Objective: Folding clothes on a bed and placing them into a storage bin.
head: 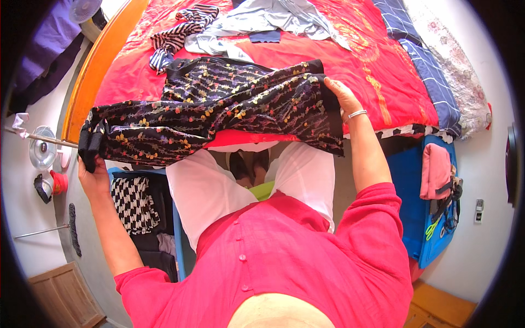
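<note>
A black garment (242, 98) with a small floral print stretches between my hands over the front edge of the bed. My left hand (93, 174) grips its dark cuff-like end at the left. At the other side, my right hand (342, 93) pinches the black hem, fingers partly hidden behind the cloth. The garment's upper part rests on the red bedspread (393, 90), and its lower edge hangs just above my knees. Its exact kind is hard to tell because it lies in folds.
A striped cloth (186, 30) and a pale blue shirt-like garment (275, 18) lie farther up the bed. Left of my legs stands a blue bin (177, 229) of folded clothes. To the right, a blue lid (404, 197) carries a pink folded cloth (434, 170) and green-handled scissors (431, 230).
</note>
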Motion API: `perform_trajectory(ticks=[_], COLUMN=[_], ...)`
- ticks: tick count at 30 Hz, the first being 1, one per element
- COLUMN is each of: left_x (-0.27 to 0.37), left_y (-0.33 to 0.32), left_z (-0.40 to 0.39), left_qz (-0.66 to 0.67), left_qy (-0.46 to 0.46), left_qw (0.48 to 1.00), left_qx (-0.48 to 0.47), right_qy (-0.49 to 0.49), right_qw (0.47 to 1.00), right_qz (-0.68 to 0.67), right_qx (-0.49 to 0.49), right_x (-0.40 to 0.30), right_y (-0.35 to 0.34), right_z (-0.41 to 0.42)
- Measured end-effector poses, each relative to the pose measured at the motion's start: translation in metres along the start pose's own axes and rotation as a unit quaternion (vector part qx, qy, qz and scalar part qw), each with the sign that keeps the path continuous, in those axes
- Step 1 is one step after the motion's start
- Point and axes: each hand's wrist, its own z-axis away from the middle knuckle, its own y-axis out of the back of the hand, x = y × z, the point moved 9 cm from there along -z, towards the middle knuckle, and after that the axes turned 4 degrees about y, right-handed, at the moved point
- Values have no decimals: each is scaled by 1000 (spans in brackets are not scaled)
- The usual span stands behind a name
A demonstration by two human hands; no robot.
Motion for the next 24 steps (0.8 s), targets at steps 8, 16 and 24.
perform_trajectory(ticks=[8, 16, 24], left_x=[8, 17, 19], left_y=[-8, -7, -6], left_z=[6, 8, 12], left_qz=[-12, -33, -7], left_qy=[-15, -27, -10], left_qw=[1000, 999, 999], left_qx=[-17, -34, -45], right_qy=[80, 28, 18], right_qw=[991, 986, 983], right_qz=[-83, -100, -88], right_qx=[-73, -127, -160], right_x=[-18, 36, 21], right_y=[2, 3, -17], right_z=[65, 113, 134])
